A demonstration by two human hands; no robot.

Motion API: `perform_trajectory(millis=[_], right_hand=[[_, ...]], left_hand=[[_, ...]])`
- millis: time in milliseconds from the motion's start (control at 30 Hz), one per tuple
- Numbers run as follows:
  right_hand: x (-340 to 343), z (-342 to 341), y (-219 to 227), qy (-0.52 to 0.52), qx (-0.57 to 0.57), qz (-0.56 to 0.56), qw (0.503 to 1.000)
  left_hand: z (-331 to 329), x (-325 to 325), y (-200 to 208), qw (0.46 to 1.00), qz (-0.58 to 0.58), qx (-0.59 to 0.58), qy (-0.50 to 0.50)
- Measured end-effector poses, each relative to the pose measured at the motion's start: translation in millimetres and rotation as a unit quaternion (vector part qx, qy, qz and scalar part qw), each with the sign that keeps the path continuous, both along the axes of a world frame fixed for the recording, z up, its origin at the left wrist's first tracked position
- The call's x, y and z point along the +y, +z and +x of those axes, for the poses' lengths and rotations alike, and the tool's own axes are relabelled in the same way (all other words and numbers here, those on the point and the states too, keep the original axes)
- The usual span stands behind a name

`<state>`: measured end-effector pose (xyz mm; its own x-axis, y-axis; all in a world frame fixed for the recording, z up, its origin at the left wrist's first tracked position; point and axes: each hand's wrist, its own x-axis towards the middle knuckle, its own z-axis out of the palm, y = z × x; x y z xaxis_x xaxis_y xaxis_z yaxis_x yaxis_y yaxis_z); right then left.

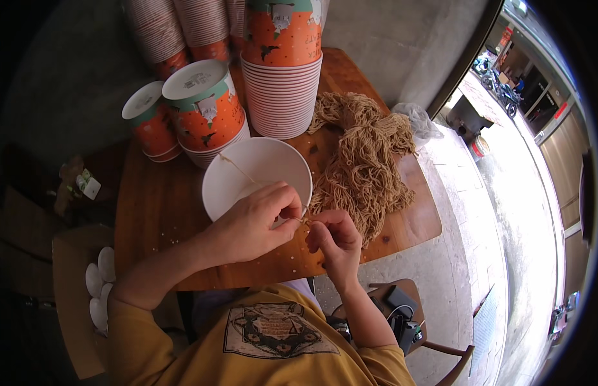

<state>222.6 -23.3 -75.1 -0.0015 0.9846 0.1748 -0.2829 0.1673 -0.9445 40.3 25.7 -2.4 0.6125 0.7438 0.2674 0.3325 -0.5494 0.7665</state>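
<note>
My left hand (255,222) and my right hand (336,243) meet above the near edge of the wooden table. Both are closed in a pinch on a thin tan string (242,171), which makes a small tangle or knot between the fingertips. One end of it runs up across a white paper tub (218,193), whose open mouth faces me just beyond my hands. Right of the tub lies a big loose heap of tan strings (369,164), like twine. The exact finger grip on the string is partly hidden.
Upside-down stacks of orange paper tubs (205,116) stand behind on the wooden table (160,219), with a tall stack (279,96) beside them. A carton (73,302) with white cups is at lower left. A chair (408,302) holding dark devices stands at lower right.
</note>
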Motion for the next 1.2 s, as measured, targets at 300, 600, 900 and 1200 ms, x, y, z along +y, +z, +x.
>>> perform_trajectory(millis=[300, 600, 900, 1200], right_hand=[[-0.2, -0.6, 0.5, -0.008, -0.035, -0.002, 0.999], [7.3, -6.1, 4.4, -0.108, -0.251, 0.138, 0.952], [10.5, -8.7, 9.5, -0.202, -0.376, 0.245, 0.870], [8.9, -2.6, 14.0, -0.201, -0.431, 0.259, 0.841]], left_hand=[[2.8, 0.4, -4.6, 0.998, 0.033, 0.000, 0.047], [3.6, -1.5, -5.0, 0.995, 0.089, 0.009, 0.053], [3.9, -2.3, -5.2, 0.996, 0.073, 0.003, 0.056], [1.5, -2.8, -4.7, 0.996, 0.061, 0.011, 0.059]])
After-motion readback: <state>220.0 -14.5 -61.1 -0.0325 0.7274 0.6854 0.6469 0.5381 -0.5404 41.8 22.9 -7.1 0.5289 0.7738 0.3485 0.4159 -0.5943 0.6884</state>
